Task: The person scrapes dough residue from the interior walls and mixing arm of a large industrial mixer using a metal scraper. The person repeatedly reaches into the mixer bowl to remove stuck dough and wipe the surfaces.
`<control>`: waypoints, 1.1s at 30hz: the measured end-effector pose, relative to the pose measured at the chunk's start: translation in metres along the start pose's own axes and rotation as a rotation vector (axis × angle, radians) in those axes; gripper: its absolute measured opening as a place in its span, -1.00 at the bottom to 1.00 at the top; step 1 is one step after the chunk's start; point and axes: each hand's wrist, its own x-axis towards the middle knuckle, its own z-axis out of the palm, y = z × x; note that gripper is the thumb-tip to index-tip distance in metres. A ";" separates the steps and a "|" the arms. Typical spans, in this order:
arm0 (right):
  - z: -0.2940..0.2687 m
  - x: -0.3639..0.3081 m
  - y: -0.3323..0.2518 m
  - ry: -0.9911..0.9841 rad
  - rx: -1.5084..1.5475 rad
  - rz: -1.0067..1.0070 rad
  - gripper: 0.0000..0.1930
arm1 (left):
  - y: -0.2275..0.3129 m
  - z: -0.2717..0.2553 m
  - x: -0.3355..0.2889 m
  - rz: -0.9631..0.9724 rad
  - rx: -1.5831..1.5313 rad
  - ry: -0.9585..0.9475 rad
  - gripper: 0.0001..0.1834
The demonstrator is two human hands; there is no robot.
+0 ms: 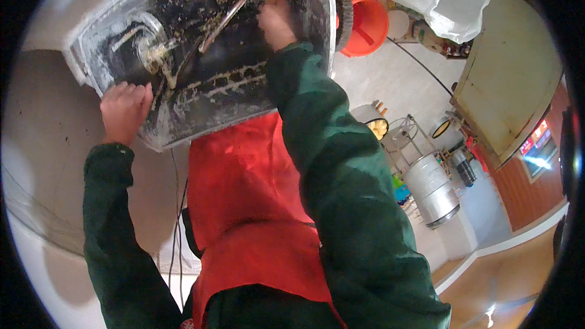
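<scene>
A metal mixer trough (207, 113), dark inside and crusted with pale dough-like residue, fills the upper middle of the head view. My left hand (126, 109) is closed over its left near rim, fingers curled on the edge. Down inside, near the right wall, my right hand (277, 21) is closed in a fist; whatever it holds, if anything, is hidden. Left of that fist, a slanted metal rod (234, 12) crosses the trough. A residue-coated shaft fitting (152, 55) sticks out at the trough's left end.
Beside the trough's right end are a toothed gear wheel (343, 18) and a red bucket (368, 24). White plastic sheeting (460, 3) lies at upper right. Farther right stand a large metal pot (431, 186) and a yellowish tabletop (509, 73). Cables (177, 225) hang at lower left.
</scene>
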 end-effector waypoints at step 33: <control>0.057 -0.150 -0.045 -0.251 1.053 1.169 -0.67 | -0.003 0.022 -0.019 -0.109 -0.089 -0.029 -0.90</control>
